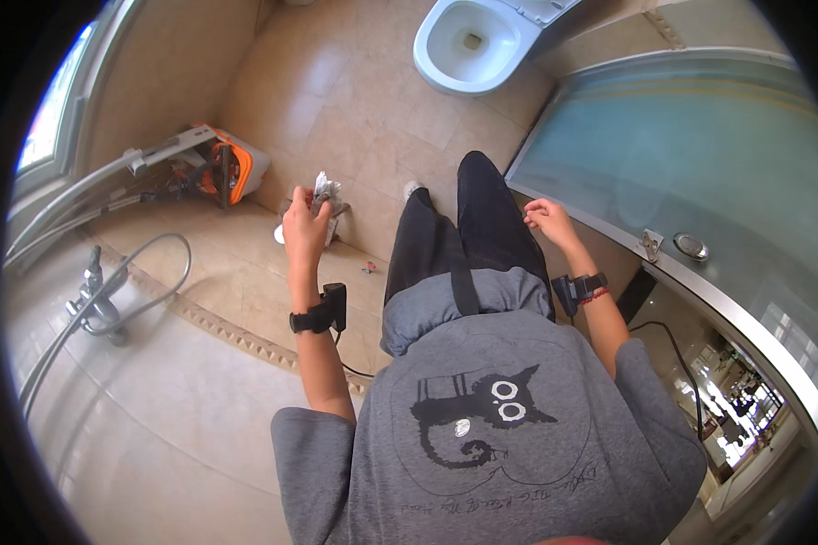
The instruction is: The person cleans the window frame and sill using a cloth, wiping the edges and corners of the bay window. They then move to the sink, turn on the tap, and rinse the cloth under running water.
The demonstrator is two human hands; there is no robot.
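My left hand [305,227] is held out over the floor, thumb and forefinger apart. Just beyond its fingers is a crumpled silvery-white wrapper or bag [327,189], overlapped by the hand in this view; whether they touch cannot be made out. Brownish and white shapes beside it are partly hidden behind the hand. To the right of my black trousers [500,218], my right hand [551,222] has its fingers curled in toward the thumb. Anything inside that grip is too small to name. Both wrists wear black strapped devices.
A white toilet [474,45] stands at the far side. At left are an orange-and-grey bucket [236,173] with long handles and a tap with a hose [100,291] by the tub [182,400]. A frosted glass door [682,163] runs along the right. A small red-blue scrap [370,267] lies on the floor.
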